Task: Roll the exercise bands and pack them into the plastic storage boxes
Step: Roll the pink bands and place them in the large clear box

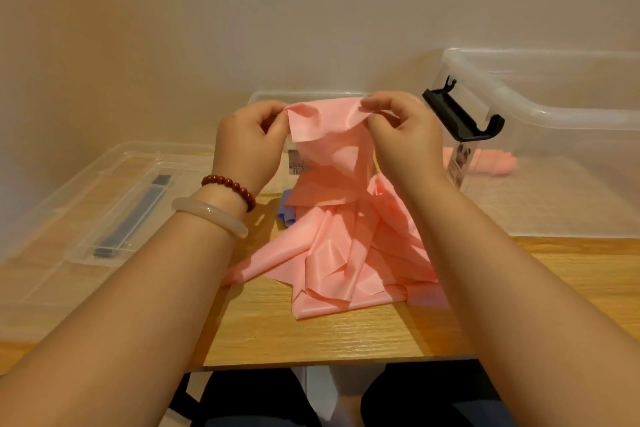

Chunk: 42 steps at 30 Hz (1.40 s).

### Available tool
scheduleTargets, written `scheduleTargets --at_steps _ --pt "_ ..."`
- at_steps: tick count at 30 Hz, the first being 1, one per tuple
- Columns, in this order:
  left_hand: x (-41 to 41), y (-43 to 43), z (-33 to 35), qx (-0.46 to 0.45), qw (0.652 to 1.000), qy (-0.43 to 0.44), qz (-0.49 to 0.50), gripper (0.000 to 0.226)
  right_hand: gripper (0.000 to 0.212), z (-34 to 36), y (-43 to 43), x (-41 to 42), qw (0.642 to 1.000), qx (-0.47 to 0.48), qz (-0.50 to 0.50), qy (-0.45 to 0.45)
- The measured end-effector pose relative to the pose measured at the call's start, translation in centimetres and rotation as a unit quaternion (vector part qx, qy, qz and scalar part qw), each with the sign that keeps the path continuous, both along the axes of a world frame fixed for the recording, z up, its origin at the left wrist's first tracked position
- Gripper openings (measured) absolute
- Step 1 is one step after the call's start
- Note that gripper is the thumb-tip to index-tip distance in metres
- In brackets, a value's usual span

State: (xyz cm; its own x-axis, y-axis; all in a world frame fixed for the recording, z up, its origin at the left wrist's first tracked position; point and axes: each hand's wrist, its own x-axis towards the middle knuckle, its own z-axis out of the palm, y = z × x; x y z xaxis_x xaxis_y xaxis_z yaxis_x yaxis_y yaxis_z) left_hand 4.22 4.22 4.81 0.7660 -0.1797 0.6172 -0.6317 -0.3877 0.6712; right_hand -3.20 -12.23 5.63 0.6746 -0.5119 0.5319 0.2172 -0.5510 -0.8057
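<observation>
Warm, dim indoor light with an orange cast throughout. Soft shadows fall on the desk (346, 340) beside my forearms (166, 288). Mild sheen on the pink band (332, 253) folds and the clear box (554, 111) rim. Whole picture slightly soft; wide-angle stretch at the edges.

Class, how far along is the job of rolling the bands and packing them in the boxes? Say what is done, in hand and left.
Done: pink rolls already lie in the clear box on the right. In hand: left hand and right hand pinch the top edge of a loose pink band, the rest crumpled on the table. Left: rolling and packing it, then the blue band behind it.
</observation>
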Motion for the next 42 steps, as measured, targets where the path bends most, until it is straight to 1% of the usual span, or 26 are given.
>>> scheduleTargets --at_steps 2,4,6,8,10,11,12,14,16,17,18,19,20,22,24,25,26,27,28,30,32,34,37,40,41,42 --pt "1.0 -0.6 1.2 -0.007 1.000 0.019 0.002 0.020 0.032 0.6 0.1 1.3 0.998 -0.064 0.006 0.010" --pt "2.1 -1.2 2.0 0.028 0.999 0.025 0.000 0.025 0.035 1.1 0.0 2.5 0.993 -0.106 0.018 0.040" --pt "3.0 -1.7 2.4 0.084 0.995 0.040 -0.020 0.029 0.044 1.4 -0.1 3.7 0.983 -0.154 0.038 0.089" --pt "3.7 -2.3 2.2 0.165 0.984 0.056 -0.034 0.035 0.055 1.5 -0.4 4.6 0.958 -0.226 0.041 0.172" --pt "4.1 -2.6 1.7 0.232 0.970 0.061 -0.038 0.043 0.055 1.3 -0.5 4.9 0.928 -0.280 0.016 0.244" --pt "4.1 -2.6 1.5 0.246 0.967 0.059 -0.037 0.045 0.052 1.1 -0.5 5.0 0.921 -0.288 0.002 0.263" --pt "4.1 -2.5 1.3 0.247 0.967 0.053 -0.035 0.046 0.050 0.8 -0.5 5.0 0.921 -0.287 -0.010 0.263" --pt "3.8 -2.1 1.0 0.226 0.973 0.038 -0.030 0.043 0.046 0.0 -0.5 4.8 0.942 -0.264 -0.019 0.204" --pt "3.4 -1.4 0.5 0.204 0.979 0.011 -0.023 0.037 0.034 -0.9 -0.6 4.2 0.968 -0.229 -0.030 0.100" --pt "3.3 -1.1 0.1 0.196 0.980 -0.017 -0.017 0.033 0.026 -1.3 -0.6 3.9 0.975 -0.212 -0.046 0.049" --pt "3.0 -0.7 -0.3 0.189 0.980 -0.054 -0.006 0.030 0.024 -1.8 -0.6 3.4 0.977 -0.202 -0.065 0.008" --pt "2.8 -0.3 -0.8 0.181 0.979 -0.094 0.008 0.026 0.028 -2.3 -0.4 2.8 0.977 -0.194 -0.081 -0.017" --pt "2.6 0.0 -1.3 0.170 0.977 -0.128 0.020 0.022 0.034 -2.7 0.0 2.3 0.978 -0.185 -0.087 -0.024" --pt "2.2 0.3 -2.2 0.151 0.974 -0.168 0.028 0.018 0.041 -3.7 1.0 1.5 0.981 -0.175 -0.078 0.007" --pt "1.7 0.3 -2.8 0.145 0.974 -0.173 0.027 0.016 0.036 -4.6 2.0 1.3 0.983 -0.162 -0.061 0.056" --pt "1.5 0.2 -3.0 0.142 0.976 -0.162 0.027 0.017 0.029 -4.7 2.3 1.3 0.986 -0.143 -0.055 0.065" --pt "1.2 0.2 -3.2 0.137 0.979 -0.146 0.029 0.018 0.020 -4.6 2.5 1.2 0.991 -0.112 -0.050 0.056" --pt "1.0 0.1 -3.2 0.132 0.982 -0.128 0.031 0.020 0.013 -4.3 2.5 1.1 0.996 -0.071 -0.049 0.034" --pt "0.7 0.1 -3.2 0.129 0.985 -0.107 0.034 0.022 0.012 -3.9 2.3 0.9 0.998 -0.028 -0.053 0.008" --pt "0.2 -0.1 -3.2 0.120 0.991 -0.051 0.035 0.026 0.014 -3.0 1.8 0.7 0.997 0.049 -0.061 -0.025" --pt "-0.5 -0.5 -3.0 0.112 0.993 0.007 0.025 0.032 0.016 -2.7 1.2 0.8 0.992 0.111 -0.053 -0.038" --pt "-1.1 -1.2 -2.9 0.096 0.994 0.041 -0.012 0.038 0.026 -2.7 1.1 0.9 0.986 0.160 -0.022 -0.044" --pt "-1.8 -2.1 -3.0 0.009 0.991 0.095 -0.089 0.042 0.030 -2.9 1.2 0.9 0.981 0.186 0.027 -0.037" --pt "-1.8 -2.3 -3.2 -0.099 0.975 0.151 -0.127 0.038 0.020 -2.9 1.1 0.6 0.979 0.190 0.069 -0.028" --pt "-1.8 -2.2 -3.2 -0.122 0.969 0.167 -0.138 0.038 0.025 -2.8 1.0 0.5 0.979 0.182 0.087 -0.013" --pt "-1.7 -2.1 -3.1 -0.141 0.962 0.179 -0.148 0.038 0.035 -2.8 0.9 0.5 0.980 0.172 0.102 0.005"
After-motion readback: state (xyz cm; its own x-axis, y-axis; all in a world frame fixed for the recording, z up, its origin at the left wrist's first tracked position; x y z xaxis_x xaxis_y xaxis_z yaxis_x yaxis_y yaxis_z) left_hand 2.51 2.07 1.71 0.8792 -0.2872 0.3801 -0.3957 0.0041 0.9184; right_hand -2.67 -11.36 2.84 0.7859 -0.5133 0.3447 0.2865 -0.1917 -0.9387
